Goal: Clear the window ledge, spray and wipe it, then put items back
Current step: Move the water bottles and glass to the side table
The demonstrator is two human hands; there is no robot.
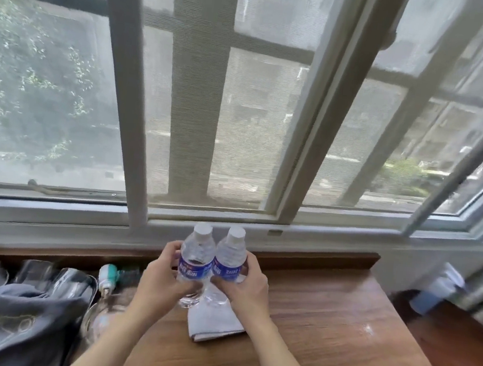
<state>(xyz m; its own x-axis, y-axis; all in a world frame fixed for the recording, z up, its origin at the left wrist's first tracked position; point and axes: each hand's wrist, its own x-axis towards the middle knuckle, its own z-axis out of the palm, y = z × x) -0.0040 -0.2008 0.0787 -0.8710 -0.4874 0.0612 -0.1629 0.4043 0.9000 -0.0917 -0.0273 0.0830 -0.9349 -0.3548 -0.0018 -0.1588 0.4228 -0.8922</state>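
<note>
You have a small water bottle in each hand: your left hand (165, 276) curls its fingers round the left water bottle (196, 260), and your right hand (245, 286) wraps the right water bottle (229, 260) the same way, the two bottles upright, touching side by side, both capped. They are held above the wooden table (324, 319), just in front of the window ledge (52, 216), over a folded grey cloth (213, 323) lying on the table. The visible stretch of ledge carries nothing, so you are either at the end of clearing it or starting to put things back; whether it has been sprayed and wiped cannot be told, since no wetness shows. No spray bottle can be identified with certainty. To the left, a dark cap (20, 320), some glassware and a small white-and-green object are blurred and partly cut off, and the far right of the ledge is hard to read.
</note>
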